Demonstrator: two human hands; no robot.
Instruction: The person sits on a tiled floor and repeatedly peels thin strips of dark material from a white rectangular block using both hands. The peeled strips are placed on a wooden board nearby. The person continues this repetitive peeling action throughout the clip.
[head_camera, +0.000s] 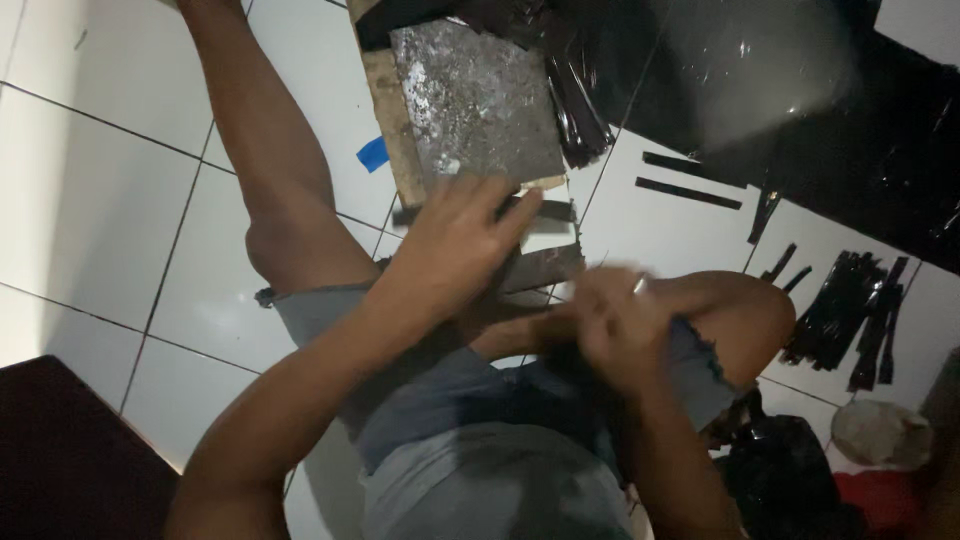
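My left hand (455, 245) lies with its fingers stretched over a dark strip (545, 212) at the near edge of a grey speckled slab (475, 100), pressing it down. The slab rests on a wooden board (395, 130). A second, wider dark strip (545, 268) lies just below the hand. My right hand (615, 320) is blurred above my right knee with its fingers closed. A small pale tip (640, 285) sticks out of it; I cannot make out what it is.
I sit on a white tiled floor (90, 230) with my bare legs to either side of the board. Black plastic sheeting (800, 90) covers the upper right. Cut black strips (690, 190) and a pile of them (850, 310) lie at the right. A blue scrap (372, 153) is beside the board.
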